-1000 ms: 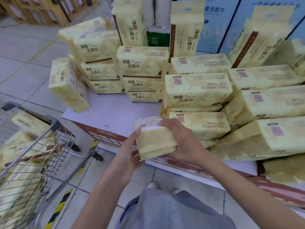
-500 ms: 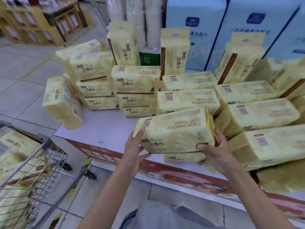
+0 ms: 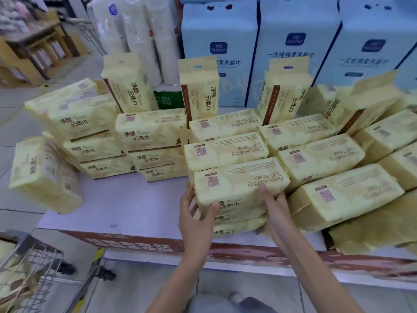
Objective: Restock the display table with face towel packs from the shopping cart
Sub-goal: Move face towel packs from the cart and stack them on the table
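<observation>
Packs [image 3: 228, 152] on table [image 3: 126, 199]; cart [image 3: 40, 263] front-left, apparently loaded.

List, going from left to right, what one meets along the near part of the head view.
Shopping cart → left hand → face towel pack held between both hands → right hand → neighbouring pack lying flat on the table.
</observation>
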A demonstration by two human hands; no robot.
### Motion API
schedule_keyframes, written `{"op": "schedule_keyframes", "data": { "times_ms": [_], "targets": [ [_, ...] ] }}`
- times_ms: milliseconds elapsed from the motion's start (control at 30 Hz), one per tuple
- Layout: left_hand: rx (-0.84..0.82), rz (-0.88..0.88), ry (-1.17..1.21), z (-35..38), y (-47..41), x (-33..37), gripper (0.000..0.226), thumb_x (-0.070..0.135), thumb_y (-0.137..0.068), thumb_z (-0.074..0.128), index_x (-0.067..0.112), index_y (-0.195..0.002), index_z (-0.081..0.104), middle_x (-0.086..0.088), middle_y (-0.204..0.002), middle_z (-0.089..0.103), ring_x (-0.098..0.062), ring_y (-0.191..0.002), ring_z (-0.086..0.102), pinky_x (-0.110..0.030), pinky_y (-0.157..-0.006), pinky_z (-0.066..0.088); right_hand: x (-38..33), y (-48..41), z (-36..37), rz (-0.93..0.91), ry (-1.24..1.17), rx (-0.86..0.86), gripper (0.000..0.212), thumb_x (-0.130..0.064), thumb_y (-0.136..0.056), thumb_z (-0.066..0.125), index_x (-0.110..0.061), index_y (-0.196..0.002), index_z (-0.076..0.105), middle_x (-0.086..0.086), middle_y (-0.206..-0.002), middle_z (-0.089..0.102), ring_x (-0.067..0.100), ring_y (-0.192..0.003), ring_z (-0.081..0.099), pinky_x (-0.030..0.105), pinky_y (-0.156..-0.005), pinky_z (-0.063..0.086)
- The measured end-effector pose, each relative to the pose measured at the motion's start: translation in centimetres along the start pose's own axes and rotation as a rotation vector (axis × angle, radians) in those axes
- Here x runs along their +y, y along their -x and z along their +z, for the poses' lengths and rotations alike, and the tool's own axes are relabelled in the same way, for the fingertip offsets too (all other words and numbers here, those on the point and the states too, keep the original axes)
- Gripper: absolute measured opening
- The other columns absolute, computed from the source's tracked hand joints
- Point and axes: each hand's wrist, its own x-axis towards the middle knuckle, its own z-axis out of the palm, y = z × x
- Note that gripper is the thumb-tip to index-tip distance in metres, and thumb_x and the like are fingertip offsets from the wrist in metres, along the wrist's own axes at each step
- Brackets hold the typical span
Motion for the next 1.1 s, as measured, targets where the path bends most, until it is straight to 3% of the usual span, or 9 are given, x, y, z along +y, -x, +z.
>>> {"op": "schedule_keyframes", "data": {
  "times_ms": [67,200,467,567,633,700,800,1000,1100],
  "targets": [
    [0.018,0.026,-0.023,0.5,0.1,-0.2,0.065,0.016,-0.078,0.076,0.030,-0.133,0.046,0.029,-0.120,0.053,0.010,-0.109,0.051,-0.004,-0.072,0.048,0.0,-0.4,0.2,0.022,-0.004,0.023,0.116,-0.083,-0.046,0.068,-0.034,-0.143,0.028,-0.008,-0.136,0.054,0.028,-0.127,0.050,0.022,-0.057,0.044],
    [0.030,0.052,-0.057,0.7,-0.1,-0.4,0.065,0.009,-0.076,0.077,0.025,-0.133,0.047,0.024,-0.121,0.054,0.006,-0.109,0.053,0.000,-0.068,0.044,-0.2,-0.4,0.7,0.006,-0.037,0.108,0.113,-0.079,-0.046,0.069,-0.034,-0.142,0.031,-0.009,-0.135,0.054,0.024,-0.126,0.050,0.036,-0.077,0.045],
    [-0.006,0.024,-0.130,-0.1,-0.5,-0.9,0.073,0.017,-0.073,0.080,0.026,-0.136,0.043,0.015,-0.127,0.051,-0.004,-0.112,0.052,0.001,-0.067,0.043,0.8,0.1,0.3,0.004,-0.008,0.109,0.121,-0.084,-0.038,0.069,-0.035,-0.142,0.032,-0.008,-0.136,0.053,0.025,-0.125,0.050,0.036,-0.073,0.040],
    [0.000,-0.044,-0.203,-0.3,-0.4,-1.7,0.086,0.028,-0.074,0.079,0.027,-0.145,0.030,0.011,-0.143,0.042,-0.010,-0.126,0.045,-0.017,-0.094,0.045,1.4,0.9,-0.2,0.012,0.041,0.058,0.114,-0.079,-0.047,0.069,-0.034,-0.144,0.030,-0.009,-0.138,0.050,0.022,-0.127,0.047,0.041,-0.089,0.040],
    [-0.017,-0.113,-0.308,-0.7,-0.2,-2.6,0.094,0.034,-0.075,0.077,0.024,-0.149,0.019,0.006,-0.152,0.031,-0.015,-0.137,0.035,-0.035,-0.109,0.036,2.1,1.5,-0.4,0.036,0.095,0.025,0.089,-0.064,-0.068,0.065,-0.030,-0.143,0.032,-0.011,-0.141,0.046,0.017,-0.129,0.043,0.041,-0.104,0.038],
    [-0.071,-0.192,-0.441,-1.1,0.3,-3.3,0.089,0.037,-0.079,0.073,0.021,-0.150,0.021,0.003,-0.154,0.030,-0.017,-0.138,0.034,-0.040,-0.111,0.033,3.1,2.1,-0.6,0.099,0.161,-0.044,0.066,-0.046,-0.085,0.059,-0.025,-0.142,0.035,-0.011,-0.144,0.041,0.014,-0.133,0.038,0.039,-0.110,0.033],
    [-0.120,-0.222,-0.555,-1.8,2.0,-4.0,0.066,0.037,-0.085,0.067,0.021,-0.142,0.038,0.001,-0.142,0.046,-0.012,-0.111,0.052,-0.025,-0.091,0.040,4.2,2.8,-1.1,0.208,0.402,-0.235,0.053,-0.038,-0.093,0.054,-0.019,-0.140,0.040,-0.007,-0.143,0.042,0.012,-0.127,0.042,0.032,-0.104,0.037],
    [-0.052,-0.238,-0.585,-4.4,7.1,-6.0,0.043,0.031,-0.093,0.056,0.022,-0.135,0.047,0.006,-0.138,0.049,-0.007,-0.123,0.042,-0.020,-0.094,0.032,6.0,3.5,-3.3,-0.131,1.030,-0.523,0.053,-0.037,-0.094,0.052,-0.014,-0.140,0.040,0.001,-0.143,0.046,0.017,-0.132,0.041,0.028,-0.104,0.034],
    [0.082,-0.314,-0.555,-5.9,10.5,-7.8,0.043,0.033,-0.093,0.056,0.022,-0.134,0.048,0.005,-0.138,0.049,-0.012,-0.126,0.044,-0.024,-0.096,0.035,7.1,3.8,-3.7,-0.195,1.128,-0.701,0.051,-0.039,-0.095,0.050,-0.017,-0.140,0.039,-0.002,-0.142,0.045,0.015,-0.131,0.042,0.024,-0.101,0.035]
  ]
}}
